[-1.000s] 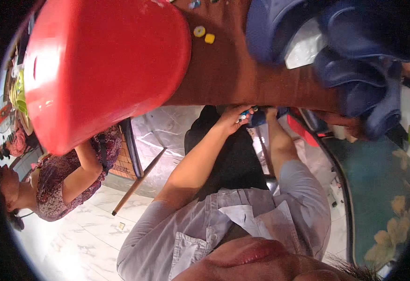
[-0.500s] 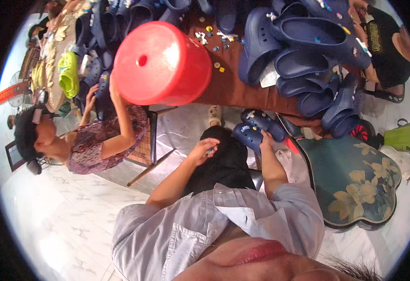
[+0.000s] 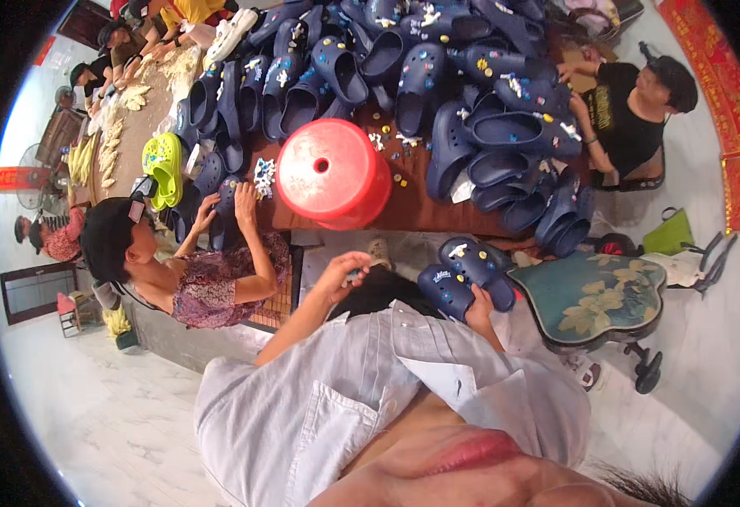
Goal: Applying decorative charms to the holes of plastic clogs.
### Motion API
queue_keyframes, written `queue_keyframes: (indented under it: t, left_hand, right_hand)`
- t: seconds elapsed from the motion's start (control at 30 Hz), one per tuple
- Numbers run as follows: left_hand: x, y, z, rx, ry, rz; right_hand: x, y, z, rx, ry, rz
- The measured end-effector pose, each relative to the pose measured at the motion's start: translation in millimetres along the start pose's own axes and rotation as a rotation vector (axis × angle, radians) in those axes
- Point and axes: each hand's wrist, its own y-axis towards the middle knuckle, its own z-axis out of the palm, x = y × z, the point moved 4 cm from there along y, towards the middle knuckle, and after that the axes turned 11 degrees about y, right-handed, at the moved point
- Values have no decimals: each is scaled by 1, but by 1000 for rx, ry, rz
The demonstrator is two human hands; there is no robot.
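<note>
Two navy clogs (image 3: 470, 272) — right hand (image 3: 479, 313) clamped on them | left hand (image 3: 341, 276) — pinching bluish bits (image 3: 353, 274)

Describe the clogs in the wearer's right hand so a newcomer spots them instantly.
Find the red stool on the brown-covered table, then go down-right past the table's near edge. There, the right hand grips a pair of navy clogs dotted with charms. Unlike the heaped clogs, this pair is held off the table.

Shirt (image 3: 383, 363), pale grey, short sleeves, open neck | white flap (image 3: 438, 372) at neckline, small dark mark | chest pocket (image 3: 336, 431), visible stitching | trousers (image 3: 378, 291), black
</note>
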Motion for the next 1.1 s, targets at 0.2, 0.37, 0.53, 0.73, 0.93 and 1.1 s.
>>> queue_keyframes:
  t: [0.2,0.37,0.53,0.73,0.93,1.1]
  left_hand:
    - [-86,4,-21,52,1,170]
    - [-100,24,-42,11,-86,192]
    - [-114,19,-31,-34,-144,190]
    - [-111,-1,-40,-188,-165,280]
    - [-94,-43,-37,-420,-338,374]
    - [-49,-55,-24,-556,-506,362]
  right_hand:
    - [122,-143,101,444,-500,-537]
    - [164,-162,212,452,367,-71]
    - [219,-131,335,693,541,-186]
    - [276,-9,477,811,691,-144]
    - [338,143,581,662,812,50]
    - [309,151,609,541,765,89]
